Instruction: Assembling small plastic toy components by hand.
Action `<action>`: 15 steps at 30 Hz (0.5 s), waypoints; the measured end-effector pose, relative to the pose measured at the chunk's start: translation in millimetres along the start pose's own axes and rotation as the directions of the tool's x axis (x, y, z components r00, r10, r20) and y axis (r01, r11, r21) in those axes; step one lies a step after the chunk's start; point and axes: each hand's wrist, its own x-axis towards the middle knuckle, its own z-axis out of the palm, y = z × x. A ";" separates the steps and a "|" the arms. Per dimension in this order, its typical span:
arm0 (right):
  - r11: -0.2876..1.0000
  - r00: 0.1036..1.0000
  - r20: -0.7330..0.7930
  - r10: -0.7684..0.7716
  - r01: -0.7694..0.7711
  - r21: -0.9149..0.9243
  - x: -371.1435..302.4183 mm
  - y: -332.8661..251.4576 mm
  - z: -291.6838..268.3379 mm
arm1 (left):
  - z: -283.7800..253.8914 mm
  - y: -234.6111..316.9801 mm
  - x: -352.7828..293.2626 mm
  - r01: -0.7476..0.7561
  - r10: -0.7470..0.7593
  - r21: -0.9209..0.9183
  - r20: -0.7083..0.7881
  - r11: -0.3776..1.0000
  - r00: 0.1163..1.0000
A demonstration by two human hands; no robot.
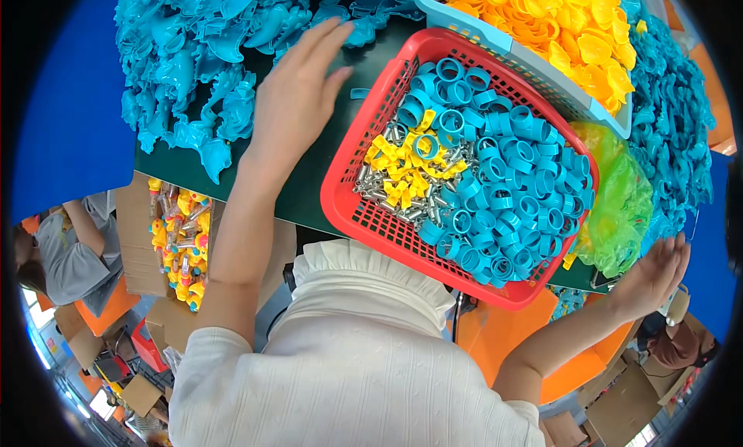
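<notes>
My left hand [298, 99] reaches over the dark green tabletop [298, 188], fingers stretched out and holding nothing. Its fingertips are beside a heap of shiny blue moulded plastic parts [197, 29]. At the far right, my right hand [654, 278] is also open, its fingers extended near a second blue heap [672, 130]; whether it touches that heap I cannot tell. Between my hands sits a red basket [338, 180], full of blue plastic rings [511, 172], small yellow plastic pieces [406, 164] and small silvery metal parts [377, 185].
Behind the red basket stands a light blue basket [534, 60] of yellow curved shells [573, 21]. A green plastic bag [615, 203] lies to its right. Below the table's left edge, a cardboard box [143, 238] holds yellow toys [183, 242]. Other people [66, 250] sit nearby.
</notes>
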 end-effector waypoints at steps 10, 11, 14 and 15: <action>0.989 0.687 0.717 -0.119 0.145 0.026 -26.1 -28.5 152.7 | -3.9 -3.5 3.2 -0.112 0.115 -0.038 0.097 0.993 0.989; 0.993 0.610 0.787 -0.091 0.116 0.024 -29.0 -27.9 157.5 | -16.0 5.2 6.3 -0.067 0.079 -0.209 0.049 0.976 0.996; 0.994 0.610 0.792 0.027 0.070 -0.087 -54.6 -24.7 181.8 | -44.2 19.6 -4.4 0.079 -0.061 -0.520 0.052 0.851 0.997; 0.993 0.581 0.813 0.047 0.058 -0.099 -61.7 -24.5 188.9 | -50.6 26.6 -6.9 0.087 0.031 -0.722 0.149 0.687 0.988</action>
